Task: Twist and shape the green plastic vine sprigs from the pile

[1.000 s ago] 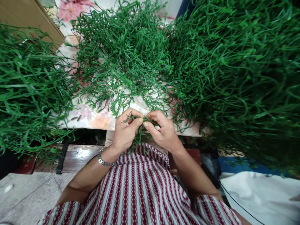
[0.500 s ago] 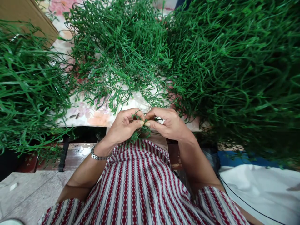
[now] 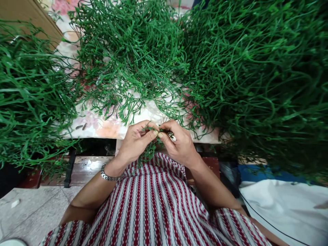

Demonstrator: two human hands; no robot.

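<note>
From the head camera, the left hand (image 3: 134,141) and the right hand (image 3: 179,145) meet just above the lap, at the near edge of the tabletop (image 3: 102,126). Both sets of fingers are pinched shut on one small green sprig (image 3: 151,150) — thumb tips nearly touching, its strands hanging down between the palms. A metal watch (image 3: 109,176) circles the left wrist. Heaps of green sprigs (image 3: 133,58) cover the flowered cloth beyond — more rise at both sides.

A small green plastic sprig (image 3: 153,143), thin and branching, is pinched between both thumbs above the lap.
</note>
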